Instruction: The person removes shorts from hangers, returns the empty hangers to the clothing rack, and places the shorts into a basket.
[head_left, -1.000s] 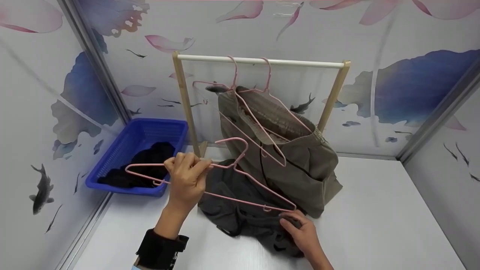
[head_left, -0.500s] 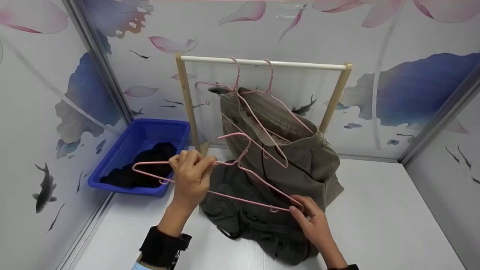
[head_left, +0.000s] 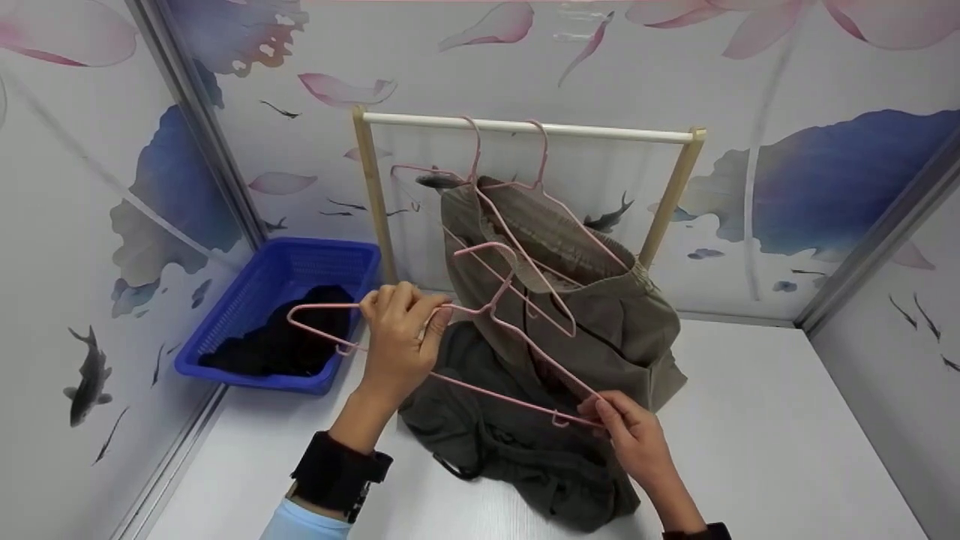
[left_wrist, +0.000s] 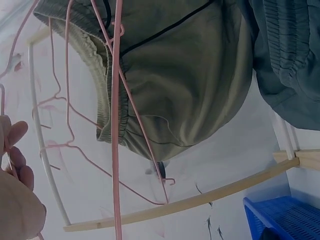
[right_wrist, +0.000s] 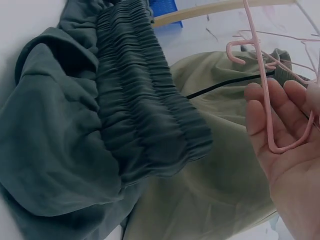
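A pink clothes hanger is stretched between both hands above the table. My left hand grips its upper bar left of the hook. At the opposite end, my right hand pinches the corner; in the right wrist view that looped end lies across the fingers and palm. Below the hanger, dark grey pants lie crumpled on the table, their gathered elastic waistband showing in the right wrist view. Khaki pants with a black drawstring hang just behind, with a pink hanger inside their waist.
A small rack with a white rail and wooden posts stands at the back, carrying two pink hangers. To its left sits a blue plastic basket with black cloth inside. Printed wall panels enclose the white table.
The hanger has risen and shifted right with my left hand. My right hand has come up from the dark grey pants to the hanger's right end and now holds it.
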